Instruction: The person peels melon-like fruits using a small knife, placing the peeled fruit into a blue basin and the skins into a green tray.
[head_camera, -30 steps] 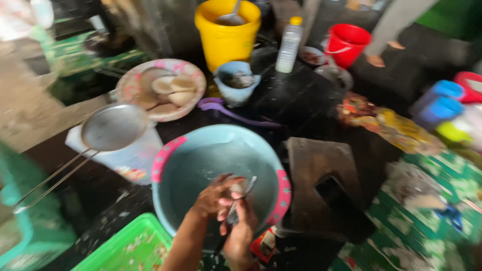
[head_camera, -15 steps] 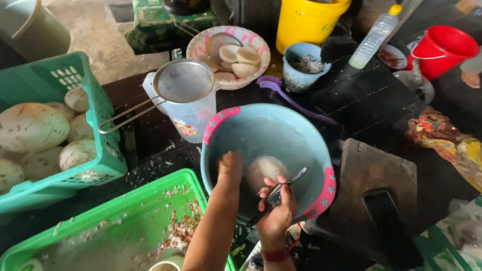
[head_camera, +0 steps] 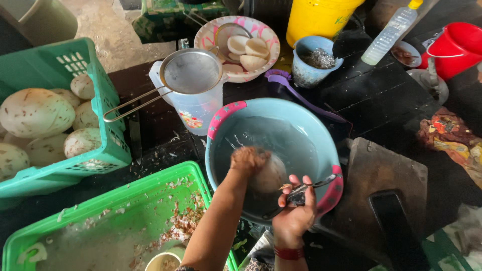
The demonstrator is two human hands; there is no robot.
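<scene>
While the left hand (head_camera: 249,159) grips a pale coconut (head_camera: 270,175) inside the water-filled blue basin (head_camera: 321,135), the right hand (head_camera: 295,211) clasps a peeler (head_camera: 307,187); the far-left green crate (head_camera: 103,105) holds peeled coconuts (head_camera: 35,113).

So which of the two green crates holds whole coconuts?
The darker teal crate at far left holds the whole pale coconuts. The brighter green crate near the left hand holds only peel scraps.
</scene>
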